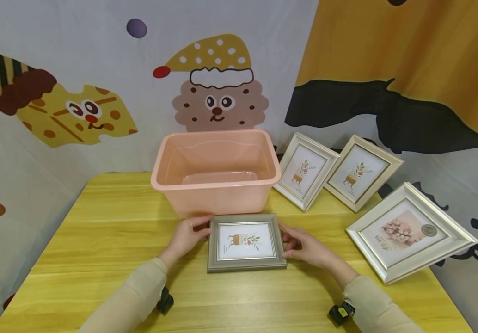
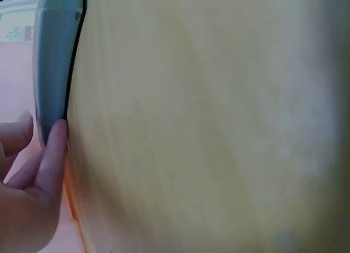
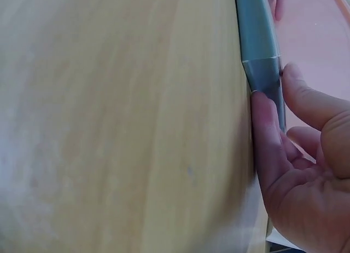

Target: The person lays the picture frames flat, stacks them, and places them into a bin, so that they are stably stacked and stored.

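A grey picture frame [image 1: 246, 268] lies sideways on the wooden table, its print showing a plant in a brown pot. At its left end my left hand [image 1: 188, 238] holds the edge near the back corner; in the left wrist view a finger [image 2: 53, 154] meets the frame's side [image 2: 57, 61] low down, close over the table. My right hand [image 1: 305, 247] holds the opposite end. Seen from the right wrist, its thumb [image 3: 309, 99] touches the upper edge, while another finger [image 3: 268, 132] reaches the lower edge of the frame [image 3: 260, 39].
Directly behind the grey frame stands a pink plastic bin [image 1: 218, 199]. To the right, three light frames lean or stand: a white one [image 1: 305, 203], a beige one [image 1: 355, 206] and a larger one with a flower print [image 1: 389, 277]. A cartoon-printed cloth [image 1: 147, 92] hangs behind the table [image 1: 110, 222].
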The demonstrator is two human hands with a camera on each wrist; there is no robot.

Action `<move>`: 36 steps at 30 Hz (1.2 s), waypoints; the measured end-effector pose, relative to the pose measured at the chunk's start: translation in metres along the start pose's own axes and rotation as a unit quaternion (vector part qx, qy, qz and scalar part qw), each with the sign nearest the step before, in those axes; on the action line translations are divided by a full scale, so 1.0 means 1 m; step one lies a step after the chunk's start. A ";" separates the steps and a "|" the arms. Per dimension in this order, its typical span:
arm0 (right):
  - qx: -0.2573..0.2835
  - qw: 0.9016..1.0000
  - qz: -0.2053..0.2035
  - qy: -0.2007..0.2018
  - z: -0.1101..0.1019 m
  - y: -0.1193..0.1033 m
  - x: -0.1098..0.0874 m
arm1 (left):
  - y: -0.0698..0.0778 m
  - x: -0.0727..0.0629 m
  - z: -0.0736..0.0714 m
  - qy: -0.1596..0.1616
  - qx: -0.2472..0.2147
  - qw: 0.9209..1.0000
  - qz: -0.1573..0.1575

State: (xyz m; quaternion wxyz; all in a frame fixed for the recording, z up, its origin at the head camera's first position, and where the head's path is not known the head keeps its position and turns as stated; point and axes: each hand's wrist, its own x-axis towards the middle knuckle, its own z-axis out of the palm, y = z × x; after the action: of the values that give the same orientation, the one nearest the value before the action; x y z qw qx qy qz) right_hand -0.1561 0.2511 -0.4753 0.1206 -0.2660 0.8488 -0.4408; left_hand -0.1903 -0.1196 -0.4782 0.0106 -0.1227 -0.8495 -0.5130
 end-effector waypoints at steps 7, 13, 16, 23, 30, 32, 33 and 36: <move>0.025 0.999 0.003 0.021 0.000 0.002 0.001 | 0.002 -0.002 -0.002 0.007 0.036 0.998 0.060; 0.056 0.998 0.004 0.039 -0.008 -0.002 -0.005 | 0.011 -0.006 -0.006 0.007 0.025 0.998 0.054; 0.056 0.997 0.008 0.057 -0.011 -0.002 -0.009 | 0.016 -0.007 -0.009 0.005 0.025 0.998 0.049; 0.033 0.995 0.008 0.091 -0.018 -0.005 -0.019 | 0.024 -0.010 -0.014 -0.005 0.034 0.997 0.063; -0.032 0.992 -0.022 0.121 -0.027 -0.014 -0.028 | 0.033 -0.016 -0.015 -0.015 0.055 0.992 0.109; -0.045 0.991 -0.023 0.126 -0.030 -0.016 -0.031 | 0.036 -0.018 -0.014 -0.018 0.053 0.991 0.119; -0.050 0.990 -0.022 0.127 -0.031 -0.017 -0.032 | 0.038 -0.019 -0.013 -0.020 0.052 0.991 0.124; -0.058 0.990 -0.022 0.130 -0.036 -0.018 -0.037 | 0.041 -0.022 -0.011 -0.029 0.056 0.990 0.129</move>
State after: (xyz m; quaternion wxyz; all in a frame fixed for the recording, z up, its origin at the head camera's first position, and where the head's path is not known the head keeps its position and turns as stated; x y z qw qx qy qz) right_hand -0.1349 0.2880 -0.4407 -0.0161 -0.2311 0.8752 -0.4246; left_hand -0.1615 -0.1148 -0.4407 0.0586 -0.2454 -0.8541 -0.4549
